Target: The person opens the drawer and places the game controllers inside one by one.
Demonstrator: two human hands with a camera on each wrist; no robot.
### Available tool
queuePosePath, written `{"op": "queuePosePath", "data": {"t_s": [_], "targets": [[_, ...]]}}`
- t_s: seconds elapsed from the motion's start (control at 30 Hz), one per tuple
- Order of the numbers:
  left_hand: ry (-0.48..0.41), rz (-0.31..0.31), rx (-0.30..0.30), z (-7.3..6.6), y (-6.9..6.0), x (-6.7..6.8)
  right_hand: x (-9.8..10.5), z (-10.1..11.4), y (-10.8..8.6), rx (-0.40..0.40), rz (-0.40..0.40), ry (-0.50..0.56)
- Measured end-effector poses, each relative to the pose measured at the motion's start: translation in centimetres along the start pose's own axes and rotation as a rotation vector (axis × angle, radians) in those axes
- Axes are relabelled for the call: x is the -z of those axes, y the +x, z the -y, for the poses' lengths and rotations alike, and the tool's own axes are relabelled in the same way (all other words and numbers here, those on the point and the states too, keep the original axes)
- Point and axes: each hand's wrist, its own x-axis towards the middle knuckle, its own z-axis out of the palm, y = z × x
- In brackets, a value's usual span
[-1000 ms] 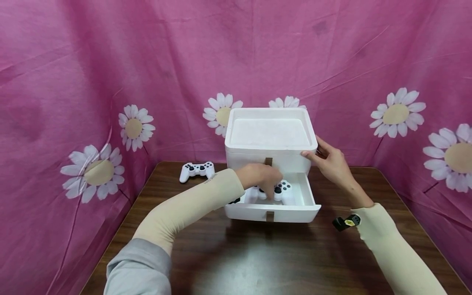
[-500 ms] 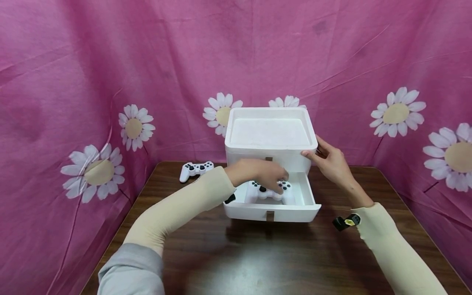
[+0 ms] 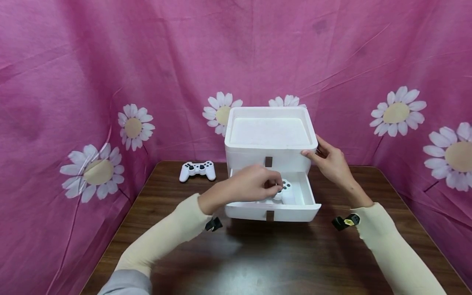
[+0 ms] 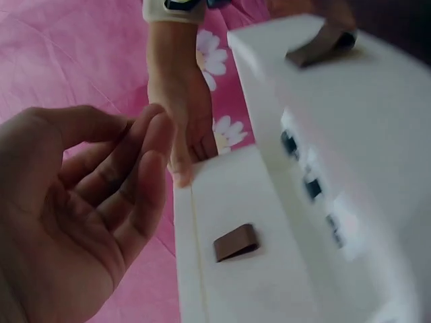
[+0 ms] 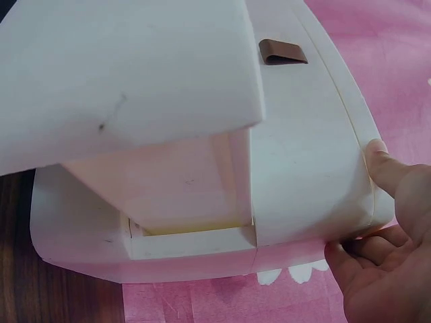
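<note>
A white two-drawer storage box (image 3: 271, 133) stands on the table, its lower drawer (image 3: 295, 213) pulled out. Inside that drawer lies a white game controller (image 3: 288, 194) with dark buttons, partly hidden by my left hand (image 3: 254, 184). That hand hovers over the drawer, its fingers loosely bent toward the thumb; the left wrist view shows nothing between them. My right hand (image 3: 330, 164) grips the box's right front corner, the thumb on the front near the top rim and the fingers along the side. The upper drawer, with a brown pull tab (image 4: 236, 243), is shut.
Another white game controller (image 3: 198, 171) lies at the back left of the brown wooden table (image 3: 243, 262). A pink cloth (image 3: 177, 61) with daisies hangs behind and at both sides. The lower drawer's front juts toward me.
My left hand has come off the controller in the drawer and drawn slightly back and left, turning at the wrist. The right hand keeps its grip on the box.
</note>
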Motion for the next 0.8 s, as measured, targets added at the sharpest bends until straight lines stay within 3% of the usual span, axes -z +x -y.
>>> {"op": "queuePosePath", "data": {"t_s": [0.23, 0.53, 0.63, 0.8], "targets": [[-0.091, -0.139, 0.055, 0.0, -3.8, -3.1, 0.0, 0.1, 0.0, -0.017, 0.006, -0.003], [-0.027, -0.28, 0.168, 0.1, -6.4, -7.6, -0.1, 0.2, -0.1, -0.014, -0.003, -0.02], [-0.034, -0.302, 0.193, 0.0, -7.0, -8.8, -0.1, 0.1, -0.2, -0.012, 0.0, -0.024], [-0.071, -0.276, 0.255, -0.4, -7.6, -10.7, 0.0, 0.2, -0.2, -0.011, -0.004, -0.015]]}}
